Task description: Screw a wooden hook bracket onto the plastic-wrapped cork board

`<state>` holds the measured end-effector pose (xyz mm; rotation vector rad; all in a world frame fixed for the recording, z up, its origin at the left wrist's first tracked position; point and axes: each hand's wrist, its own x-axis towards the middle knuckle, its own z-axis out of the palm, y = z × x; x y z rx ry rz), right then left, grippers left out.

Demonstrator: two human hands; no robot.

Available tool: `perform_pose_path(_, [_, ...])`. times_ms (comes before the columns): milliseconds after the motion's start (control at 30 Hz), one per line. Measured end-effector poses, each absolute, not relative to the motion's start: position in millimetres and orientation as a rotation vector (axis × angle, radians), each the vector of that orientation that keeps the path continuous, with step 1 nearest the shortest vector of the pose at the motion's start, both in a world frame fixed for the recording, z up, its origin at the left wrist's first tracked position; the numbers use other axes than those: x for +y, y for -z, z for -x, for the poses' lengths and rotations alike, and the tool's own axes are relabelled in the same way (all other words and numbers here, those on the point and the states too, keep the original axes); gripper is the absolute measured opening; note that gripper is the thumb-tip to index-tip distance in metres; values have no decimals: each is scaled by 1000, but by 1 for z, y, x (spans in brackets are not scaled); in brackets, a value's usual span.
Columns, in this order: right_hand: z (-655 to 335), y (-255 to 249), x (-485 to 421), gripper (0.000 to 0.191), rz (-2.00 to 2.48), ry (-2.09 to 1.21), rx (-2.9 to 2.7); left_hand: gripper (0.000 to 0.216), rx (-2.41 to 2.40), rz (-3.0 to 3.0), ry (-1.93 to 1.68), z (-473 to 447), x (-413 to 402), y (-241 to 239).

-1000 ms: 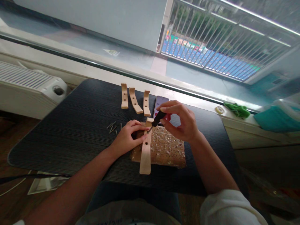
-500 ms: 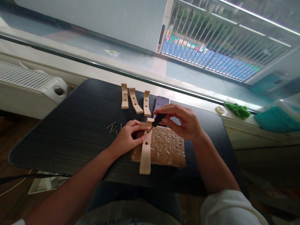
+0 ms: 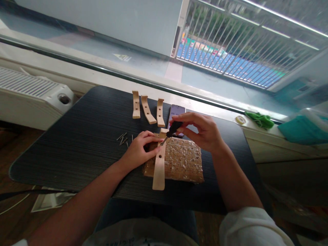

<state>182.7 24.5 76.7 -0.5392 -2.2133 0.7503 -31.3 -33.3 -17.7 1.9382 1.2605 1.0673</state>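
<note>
A pale wooden hook (image 3: 159, 174) with two holes lies across a brown, tape-wrapped cardboard block (image 3: 183, 160) that is pitted with small holes. My left hand (image 3: 142, 147) pinches the hook near its upper hole, thumb and fingers pressed on it from the left. In my right hand (image 3: 201, 131) is a black-handled screwdriver (image 3: 174, 127), gripped at the handle between thumb and fingers. It slants down to the left, its tip at the upper hole, where a screw head seems to sit. Several loose screws (image 3: 123, 139) lie left of my left hand.
Three more wooden hooks (image 3: 136, 105) lie at the back of the dark table (image 3: 77, 136). A phone (image 3: 176, 111) lies partly behind my right hand. On the sill are a tape roll (image 3: 240, 120), a green cloth (image 3: 260, 120) and a teal container (image 3: 302, 131). A radiator (image 3: 38, 90) stands at left.
My right hand's fingers have shifted slightly around the screwdriver handle, the hand a touch further right. The left hand, hook and block look unmoved.
</note>
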Motion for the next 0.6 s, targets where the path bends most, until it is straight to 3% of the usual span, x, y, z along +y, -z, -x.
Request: perform_pose_path(600, [-178, -74, 25, 27, 541, -701, -2171, 24, 1266, -1916, -1050, 31, -33, 15])
